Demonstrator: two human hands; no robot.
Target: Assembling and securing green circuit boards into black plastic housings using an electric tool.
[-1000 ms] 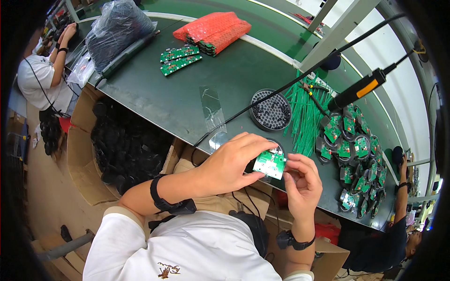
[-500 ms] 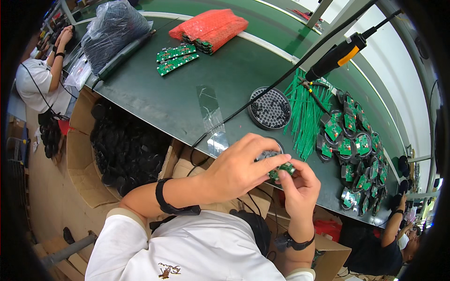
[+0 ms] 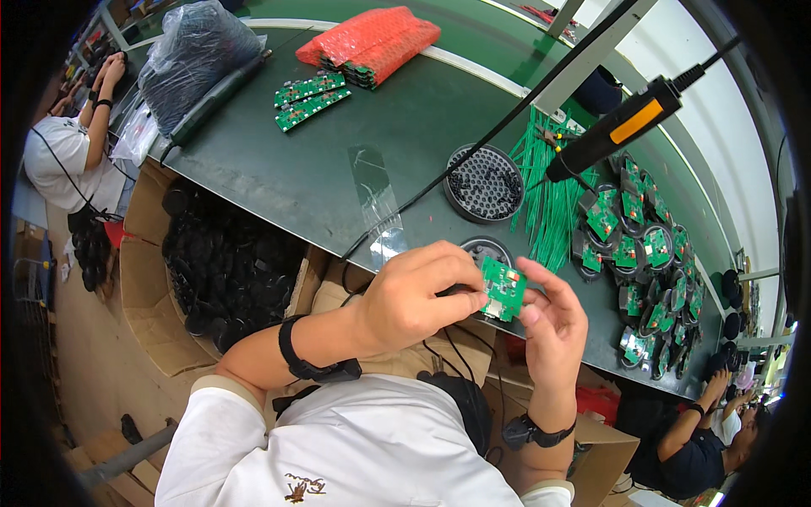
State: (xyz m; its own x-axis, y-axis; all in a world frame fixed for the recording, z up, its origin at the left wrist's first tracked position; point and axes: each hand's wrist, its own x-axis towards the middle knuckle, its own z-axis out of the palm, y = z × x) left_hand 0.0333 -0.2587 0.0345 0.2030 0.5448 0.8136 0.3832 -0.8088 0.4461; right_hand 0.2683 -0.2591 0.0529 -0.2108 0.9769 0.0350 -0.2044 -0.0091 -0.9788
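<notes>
A green circuit board [image 3: 503, 290] is held flat between my hands just off the table's front edge. My left hand [image 3: 422, 291] is closed, with its thumb and forefinger pinching the board's left side. Behind the board shows part of a round dark housing [image 3: 488, 248]; whether my fingers support it is hidden. My right hand [image 3: 553, 325] has its thumb and bent fingers at the board's right edge. Beyond them stands a round dark tray [image 3: 484, 183] of small black parts. An electric screwdriver [image 3: 621, 127] hangs above green strips, out of my hands.
Green wires or ties [image 3: 549, 228] lie beside the tray, with pliers [image 3: 553, 135]. Round housings with boards [image 3: 646, 262] are heaped at right. Red bubble-wrapped boards [image 3: 372, 42] and loose boards [image 3: 311, 100] lie far left. A carton [image 3: 148, 304] holds black parts. Co-workers sit on both sides.
The board has turned from edge-on to face up between my hands. My right fingers have spread a little. The hanging screwdriver has swung slightly, and the view has shifted.
</notes>
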